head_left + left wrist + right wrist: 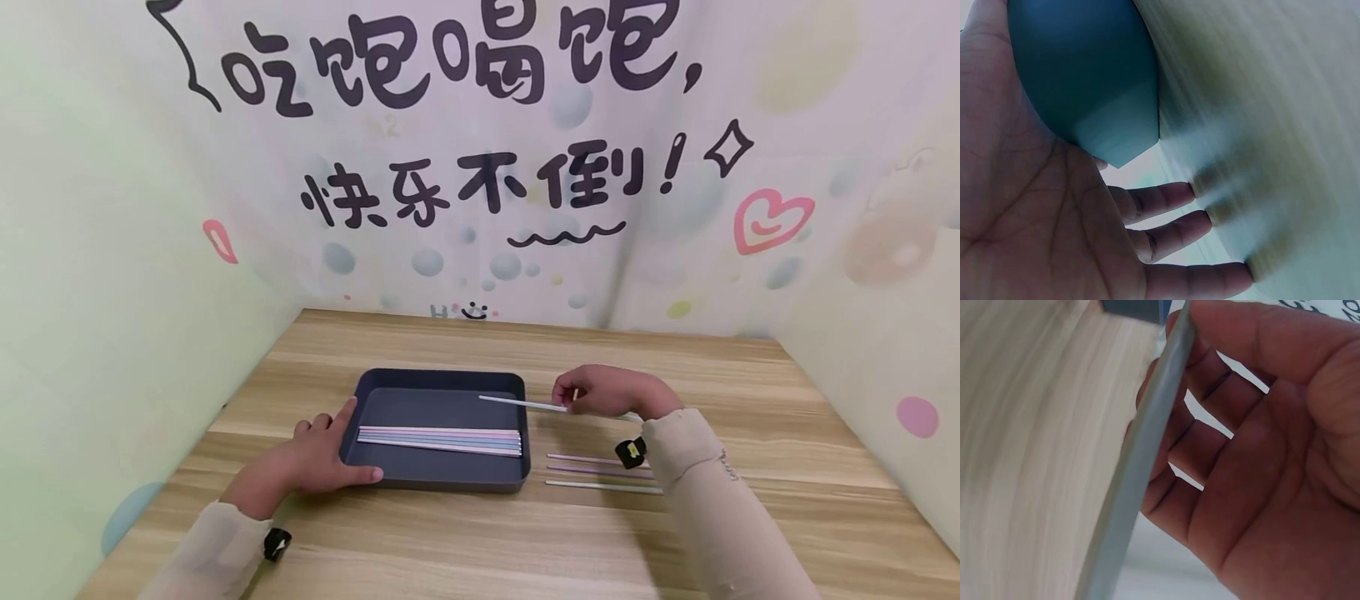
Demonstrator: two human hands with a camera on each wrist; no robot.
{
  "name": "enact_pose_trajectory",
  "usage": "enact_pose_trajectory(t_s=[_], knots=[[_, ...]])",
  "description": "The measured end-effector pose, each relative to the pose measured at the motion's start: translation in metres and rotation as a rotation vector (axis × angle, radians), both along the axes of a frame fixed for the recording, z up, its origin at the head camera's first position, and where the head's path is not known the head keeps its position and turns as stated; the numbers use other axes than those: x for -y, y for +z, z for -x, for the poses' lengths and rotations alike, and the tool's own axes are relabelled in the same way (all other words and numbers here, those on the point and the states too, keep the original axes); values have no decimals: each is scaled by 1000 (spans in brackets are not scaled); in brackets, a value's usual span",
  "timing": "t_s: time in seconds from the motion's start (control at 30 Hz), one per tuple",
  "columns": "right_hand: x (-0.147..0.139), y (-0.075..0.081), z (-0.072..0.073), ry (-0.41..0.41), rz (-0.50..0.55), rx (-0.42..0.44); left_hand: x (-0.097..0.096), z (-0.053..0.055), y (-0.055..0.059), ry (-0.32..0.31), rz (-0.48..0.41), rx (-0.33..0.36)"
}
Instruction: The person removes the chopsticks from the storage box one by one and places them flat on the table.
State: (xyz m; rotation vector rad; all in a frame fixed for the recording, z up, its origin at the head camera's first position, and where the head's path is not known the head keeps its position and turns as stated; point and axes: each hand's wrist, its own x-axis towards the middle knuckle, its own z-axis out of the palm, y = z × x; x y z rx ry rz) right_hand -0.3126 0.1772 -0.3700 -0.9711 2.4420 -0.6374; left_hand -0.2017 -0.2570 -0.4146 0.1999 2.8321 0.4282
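A pale grey-white chopstick (517,402) is pinched between the thumb and fingers of my right hand (603,390); its left end reaches over the tray's right rim. In the right wrist view the same chopstick (1132,462) slants from the fingertips down to the bottom edge. My left hand (318,460) touches the left side of the dark grey tray (420,403), thumb at the front corner and fingers stretched along the side. Several pink, blue and white chopsticks (442,439) lie side by side inside the tray. The left wrist view shows the tray's wall (1085,75) against the palm.
On the wooden table (450,542), right of the tray, lie a few loose chopsticks (600,485), purple, pinkish and white, partly covered by the right forearm. A printed cloth wall (450,275) with lettering stands behind the table, with pale walls at both sides.
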Motion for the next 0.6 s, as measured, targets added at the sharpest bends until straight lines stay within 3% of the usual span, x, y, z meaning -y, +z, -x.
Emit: enact_pose_trajectory(t_s=[0.6], knots=[[-61, -14, -6, -8, -47, 51, 1, 1, -4, 2, 6, -3]])
